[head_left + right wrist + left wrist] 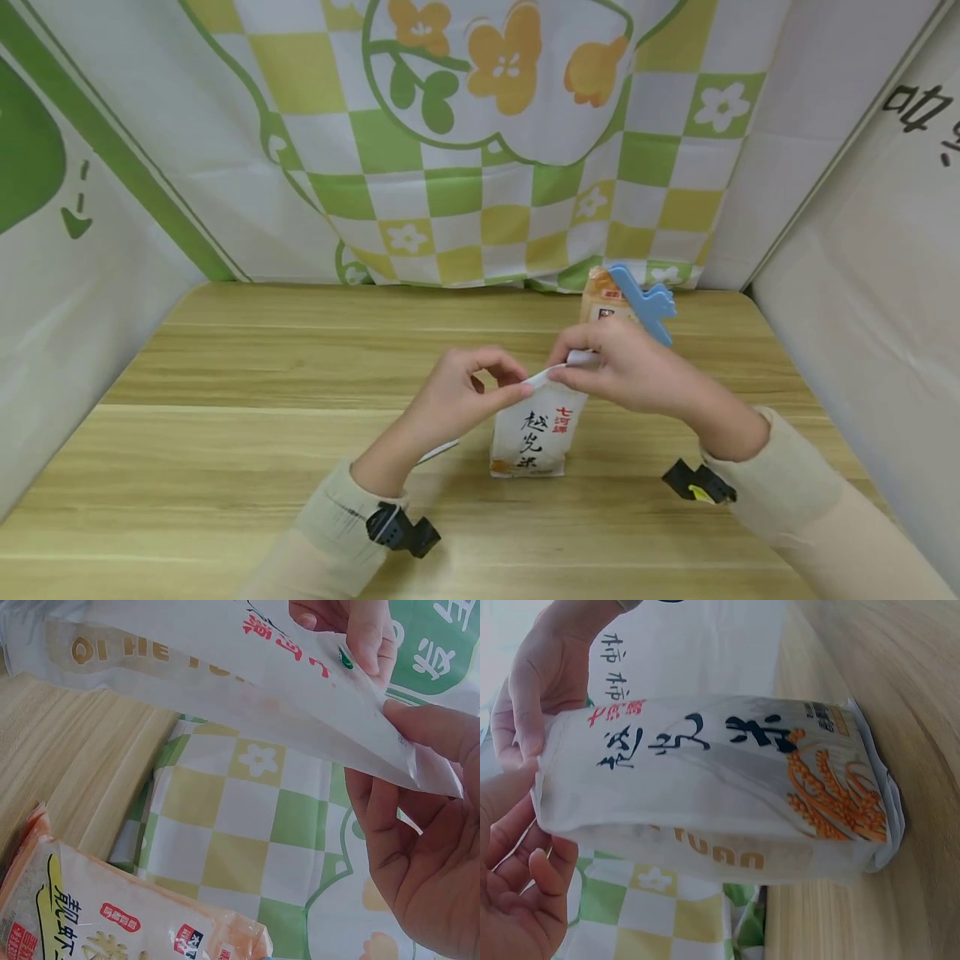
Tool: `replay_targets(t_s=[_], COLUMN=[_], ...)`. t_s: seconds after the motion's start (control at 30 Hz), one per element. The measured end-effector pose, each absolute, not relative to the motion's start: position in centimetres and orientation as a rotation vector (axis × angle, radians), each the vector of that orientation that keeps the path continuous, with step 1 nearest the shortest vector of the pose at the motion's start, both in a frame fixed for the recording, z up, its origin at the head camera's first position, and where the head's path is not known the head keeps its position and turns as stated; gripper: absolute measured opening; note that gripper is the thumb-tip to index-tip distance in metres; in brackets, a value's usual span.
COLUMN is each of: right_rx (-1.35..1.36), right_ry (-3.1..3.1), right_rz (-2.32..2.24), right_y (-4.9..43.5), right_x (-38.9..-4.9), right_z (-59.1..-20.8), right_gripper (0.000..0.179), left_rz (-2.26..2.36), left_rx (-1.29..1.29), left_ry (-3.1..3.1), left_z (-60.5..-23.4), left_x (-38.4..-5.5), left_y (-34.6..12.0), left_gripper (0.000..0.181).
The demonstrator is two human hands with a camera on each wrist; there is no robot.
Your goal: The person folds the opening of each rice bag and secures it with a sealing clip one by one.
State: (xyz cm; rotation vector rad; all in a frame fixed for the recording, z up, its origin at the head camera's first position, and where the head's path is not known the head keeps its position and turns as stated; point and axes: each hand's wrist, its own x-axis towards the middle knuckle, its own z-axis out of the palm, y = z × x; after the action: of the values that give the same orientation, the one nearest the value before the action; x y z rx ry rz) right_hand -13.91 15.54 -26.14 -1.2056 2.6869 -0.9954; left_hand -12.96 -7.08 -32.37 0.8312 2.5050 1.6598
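Note:
A white rice bag [528,433] with black and red characters stands upright on the table. In the left wrist view orange grain ears decorate the lower part of the same bag [705,772]. Its top edge is folded over. My left hand [468,387] pinches the left part of that edge between thumb and fingers. At the right part, my right hand [633,367] pinches the edge the same way, as the right wrist view of this hand [431,825] also shows. Behind my right hand is an orange and white food packet [597,292] with a blue clip [643,302] across its top.
The wooden table [262,358] reaches back to a checkered cloth [450,200] with flowers. White printed panels [862,250] rise at both sides. A thin, pale object [438,452] lies partly hidden behind my left wrist.

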Motion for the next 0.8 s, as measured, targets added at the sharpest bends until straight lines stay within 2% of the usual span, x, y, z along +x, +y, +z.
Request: replay_targets(t_s=[0.53,0.63,0.8], right_rx=[-1.374,-1.317,-1.065], right_ry=[2.834,2.818,2.713], right_rz=[-1.042,-1.131,-1.335], right_y=[15.9,15.8,15.6], right_x=[-13.1,-13.1,-13.0], right_z=[-27.2,-27.6,-28.6], right_gripper=[0.011,0.012,0.007], left_rz=[1.493,1.496,1.539], left_rx=[1.016,1.036,1.079], left_ry=[2.740,2.756,2.765], left_z=[-32.6,-32.6,-32.6], left_x=[-12.1,-11.9,-12.0], left_y=[-7.4,-7.6,-7.7], left_gripper=[0.008,0.008,0.008])
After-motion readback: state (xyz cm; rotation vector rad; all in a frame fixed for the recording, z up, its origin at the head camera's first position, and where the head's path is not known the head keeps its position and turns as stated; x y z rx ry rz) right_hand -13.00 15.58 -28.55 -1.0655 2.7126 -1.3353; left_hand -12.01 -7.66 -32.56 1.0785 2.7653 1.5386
